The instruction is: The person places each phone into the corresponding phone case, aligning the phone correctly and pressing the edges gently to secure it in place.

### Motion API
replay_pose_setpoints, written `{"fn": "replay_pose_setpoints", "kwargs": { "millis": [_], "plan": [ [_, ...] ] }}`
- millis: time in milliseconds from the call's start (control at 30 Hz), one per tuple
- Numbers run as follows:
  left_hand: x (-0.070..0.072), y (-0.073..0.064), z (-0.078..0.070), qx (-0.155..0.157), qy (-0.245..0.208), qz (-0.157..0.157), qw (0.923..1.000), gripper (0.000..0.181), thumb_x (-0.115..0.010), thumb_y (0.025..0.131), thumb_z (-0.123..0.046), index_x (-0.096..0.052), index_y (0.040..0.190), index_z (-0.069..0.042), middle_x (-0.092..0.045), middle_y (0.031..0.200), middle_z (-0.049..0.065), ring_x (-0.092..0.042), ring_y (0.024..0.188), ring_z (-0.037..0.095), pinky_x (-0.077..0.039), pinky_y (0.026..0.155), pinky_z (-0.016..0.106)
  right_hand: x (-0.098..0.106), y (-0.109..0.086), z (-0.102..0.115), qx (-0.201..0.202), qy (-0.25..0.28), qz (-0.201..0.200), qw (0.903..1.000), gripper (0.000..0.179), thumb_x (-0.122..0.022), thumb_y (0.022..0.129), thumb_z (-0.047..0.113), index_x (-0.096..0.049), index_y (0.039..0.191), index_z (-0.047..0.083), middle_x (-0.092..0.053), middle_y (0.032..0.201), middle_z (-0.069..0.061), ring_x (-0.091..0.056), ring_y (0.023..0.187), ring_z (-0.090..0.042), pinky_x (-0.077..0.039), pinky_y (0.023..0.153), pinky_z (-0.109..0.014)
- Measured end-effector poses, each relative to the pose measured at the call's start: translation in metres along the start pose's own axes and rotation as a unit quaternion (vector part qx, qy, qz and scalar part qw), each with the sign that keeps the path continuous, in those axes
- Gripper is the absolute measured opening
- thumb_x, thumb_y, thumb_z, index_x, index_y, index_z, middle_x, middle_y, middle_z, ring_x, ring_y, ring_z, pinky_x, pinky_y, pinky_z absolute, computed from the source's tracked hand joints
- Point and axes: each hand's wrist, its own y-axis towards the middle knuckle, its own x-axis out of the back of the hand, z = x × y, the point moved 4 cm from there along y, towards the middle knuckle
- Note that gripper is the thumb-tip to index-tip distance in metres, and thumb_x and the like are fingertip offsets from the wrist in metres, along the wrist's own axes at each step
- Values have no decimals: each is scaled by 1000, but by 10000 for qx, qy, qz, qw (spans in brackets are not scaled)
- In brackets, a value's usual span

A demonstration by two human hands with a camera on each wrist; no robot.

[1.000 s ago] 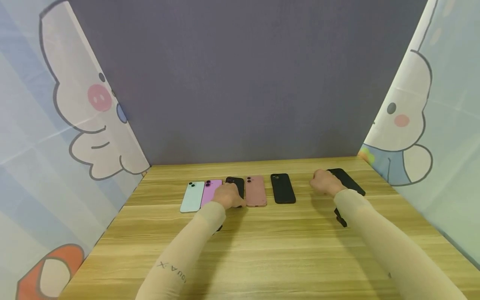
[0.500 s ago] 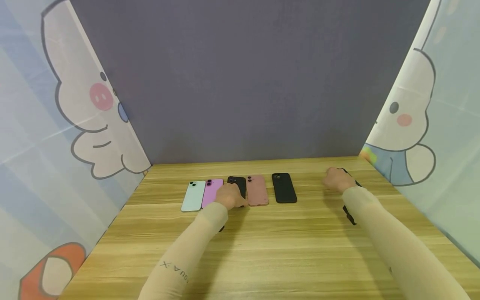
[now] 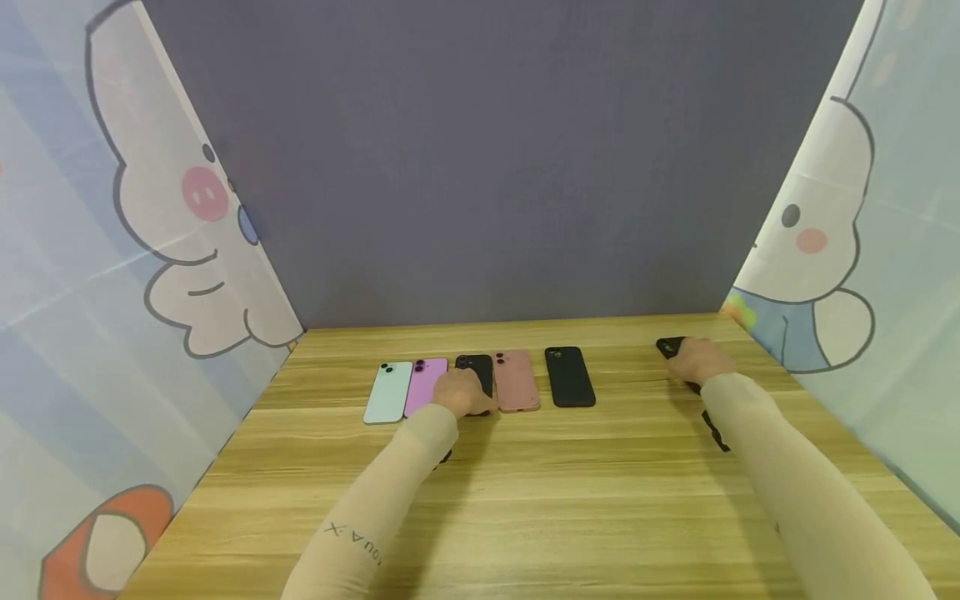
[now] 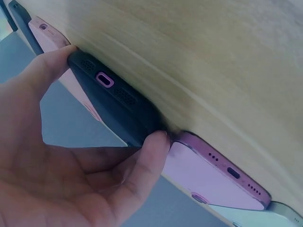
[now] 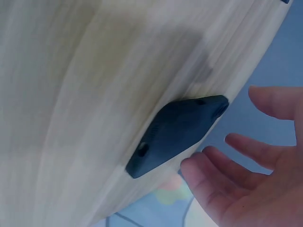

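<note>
In the head view, my left hand is over a black phone in a row of phones. The left wrist view shows thumb and fingers pinching this dark-cased phone by its two long edges, near the charging-port end. Beside it lie a purple phone and a pink phone. At the right, my right hand hovers over another black phone, partly hiding it. From the right wrist, that dark phone lies on the table, with the relaxed, spread fingers close beside it.
A pale mint phone ends the row on the left. Another black phone lies between the pink one and my right hand. The wooden table meets a grey panel behind, with cartoon-print cloth at both sides.
My right hand has moved rightward from beside the far-right black phone to over it, uncovering the phone's camera end. My left hand has stayed on its black phone.
</note>
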Motion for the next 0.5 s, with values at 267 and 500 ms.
{"fn": "replay_pose_setpoints", "kwargs": {
  "millis": [267, 500],
  "plan": [
    [-2, 1, 3, -11, 20, 53, 10000, 64, -79, 83, -57, -73, 114, -2, -71, 109, 14, -65, 84, 24, -59, 73, 39, -9, 9, -23, -196, -355, 25, 9992, 68, -54, 96, 40, -53, 123, -22, -41, 130, -52, -52, 108, -62, -52, 83, -62],
    [-2, 1, 3, 34, 138, 130, 9998, 80, -77, 81, -64, -66, 130, -1, -66, 125, 17, -67, 95, 28, -59, 80, 41, -12, 6, -29, -81, -512, 247, 9984, 68, -54, 98, 38, -50, 125, -24, -49, 125, -49, -54, 110, -63, -51, 87, -64]
  ]
}}
